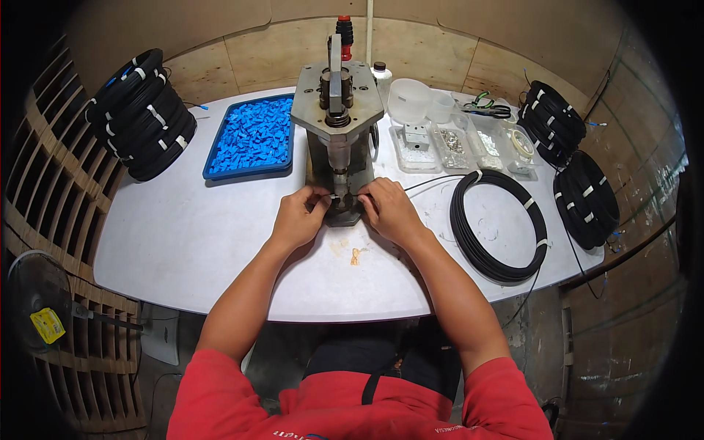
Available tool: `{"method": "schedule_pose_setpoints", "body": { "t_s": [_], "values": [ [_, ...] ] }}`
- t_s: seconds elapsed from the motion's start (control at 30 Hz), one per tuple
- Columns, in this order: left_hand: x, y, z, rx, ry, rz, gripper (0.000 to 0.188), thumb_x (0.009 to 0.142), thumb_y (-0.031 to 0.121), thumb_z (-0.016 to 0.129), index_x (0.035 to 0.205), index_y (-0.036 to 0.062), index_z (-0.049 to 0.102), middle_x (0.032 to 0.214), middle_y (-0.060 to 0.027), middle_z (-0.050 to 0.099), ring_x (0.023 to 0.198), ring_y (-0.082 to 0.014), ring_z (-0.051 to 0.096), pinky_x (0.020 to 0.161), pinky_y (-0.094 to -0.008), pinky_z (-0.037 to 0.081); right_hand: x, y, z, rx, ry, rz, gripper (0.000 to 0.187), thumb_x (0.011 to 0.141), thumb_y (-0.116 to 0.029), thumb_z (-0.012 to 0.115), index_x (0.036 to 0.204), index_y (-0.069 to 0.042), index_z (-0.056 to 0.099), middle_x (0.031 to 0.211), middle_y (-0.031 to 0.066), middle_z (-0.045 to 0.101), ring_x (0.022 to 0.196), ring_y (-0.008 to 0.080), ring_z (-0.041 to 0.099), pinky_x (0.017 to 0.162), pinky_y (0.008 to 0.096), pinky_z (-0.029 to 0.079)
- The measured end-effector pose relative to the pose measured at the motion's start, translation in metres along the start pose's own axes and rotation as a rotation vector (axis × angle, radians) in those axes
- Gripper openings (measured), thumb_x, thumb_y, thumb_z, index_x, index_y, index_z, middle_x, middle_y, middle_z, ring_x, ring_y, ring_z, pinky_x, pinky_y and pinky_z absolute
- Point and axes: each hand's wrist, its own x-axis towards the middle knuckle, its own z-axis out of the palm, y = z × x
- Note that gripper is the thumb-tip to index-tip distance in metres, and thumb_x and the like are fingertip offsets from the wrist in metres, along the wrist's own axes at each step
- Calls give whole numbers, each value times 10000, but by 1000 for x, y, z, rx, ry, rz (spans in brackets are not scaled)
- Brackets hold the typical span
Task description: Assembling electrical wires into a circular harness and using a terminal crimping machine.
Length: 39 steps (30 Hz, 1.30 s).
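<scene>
A grey metal bench press [339, 128] with an upright lever stands at the middle of the table. At the foot of its ram, my left hand [299, 215] pinches something too small to make out, on the left side of the die. On the opposite side, my right hand [391, 211] is closed with its fingertips on a thin black cable. That cable leads back to the coil of black cable [463, 246] lying flat on the right, bound with white tape. Between my fingertips, the point under the ram is partly hidden.
Left of the press sits a blue tray [249, 174] of small blue pieces. Behind the coil are clear boxes of small parts [453, 150], white tubs [408, 100] and pliers [488, 110]. Stacked cable coils stand at left [147, 121] and right [551, 125]. An orange scrap [355, 257] lies in front.
</scene>
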Motion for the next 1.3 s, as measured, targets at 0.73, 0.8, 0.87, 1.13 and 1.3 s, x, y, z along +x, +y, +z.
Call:
{"method": "schedule_pose_setpoints", "body": {
  "t_s": [0.73,0.8,0.87,1.13,1.3],
  "values": [
    [0,-2,0,6,0,9,218,961,163,716,1076,-18,757,874,-179,774,768,-227,746,718,-342,568,-1,0,1,-39,-12,0,71,960,-127,691,979,-69,655,930,106,662,913,319,634,842,419,468],
    [0,-2,0,10,1,15,221,962,163,716,1077,-20,757,875,-180,774,771,-226,747,717,-341,568,-1,0,1,-40,-12,-4,72,959,-128,692,980,-69,656,933,104,663,912,318,634,841,417,468],
    [0,-1,0,13,2,21,223,962,164,716,1078,-22,756,875,-180,774,774,-225,747,717,-341,568,-1,0,1,-42,-10,-6,73,958,-128,693,980,-69,656,934,101,663,913,315,634,840,415,468],
    [-1,1,0,2,-2,-6,224,966,156,707,1084,-28,756,871,-183,772,773,-225,749,715,-347,570,-1,-1,-1,-58,-10,-9,68,955,-127,696,972,-72,660,933,90,662,914,303,633,836,412,469],
    [-2,-1,0,7,0,4,221,965,152,707,1082,-29,756,860,-181,770,767,-222,745,712,-346,568,-1,-1,0,-69,-5,-22,70,951,-130,702,967,-73,665,933,83,664,910,298,633,836,410,468]
  ]
}}
